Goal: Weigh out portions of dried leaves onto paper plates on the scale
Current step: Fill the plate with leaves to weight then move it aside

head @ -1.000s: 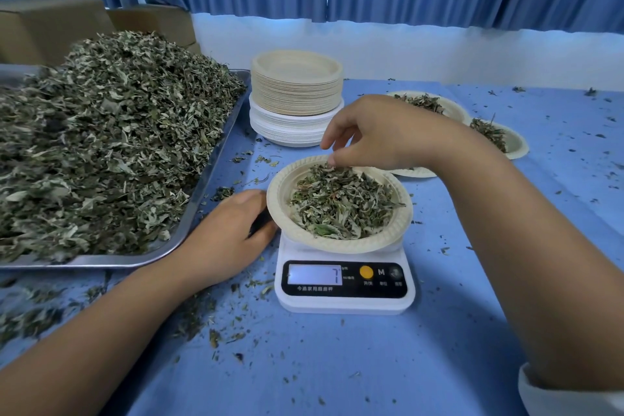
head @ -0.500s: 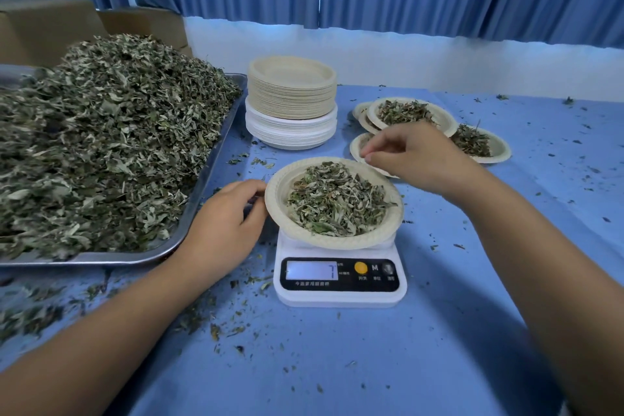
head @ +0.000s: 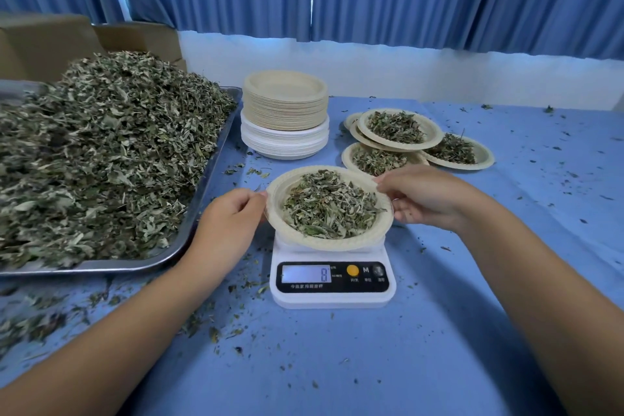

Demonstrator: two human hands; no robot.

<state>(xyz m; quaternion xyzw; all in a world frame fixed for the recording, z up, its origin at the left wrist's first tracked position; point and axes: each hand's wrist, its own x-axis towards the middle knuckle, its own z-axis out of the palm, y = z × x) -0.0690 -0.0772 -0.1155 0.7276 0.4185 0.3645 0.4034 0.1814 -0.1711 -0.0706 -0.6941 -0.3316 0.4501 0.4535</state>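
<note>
A paper plate [head: 337,242] heaped with dried leaves [head: 329,204] sits on the white digital scale [head: 332,284], whose display shows an 8. My left hand [head: 229,219] pinches the plate's left rim. On the opposite side my right hand [head: 423,194] grips the right rim, thumb on top and fingers underneath. A big pile of dried leaves [head: 101,149] fills the metal tray [head: 216,152] at the left.
A tall stack of unused paper plates [head: 285,113] stands behind the scale. Several filled plates [head: 401,130] overlap at the back right. Leaf crumbs litter the blue tablecloth [head: 337,365]. Cardboard boxes [head: 47,44] stand behind the tray, under blue curtains.
My right hand came off the leaves, swung past the right rim and now grips it. My left hand rose from beside the scale to pinch the left rim. The display reading changed.
</note>
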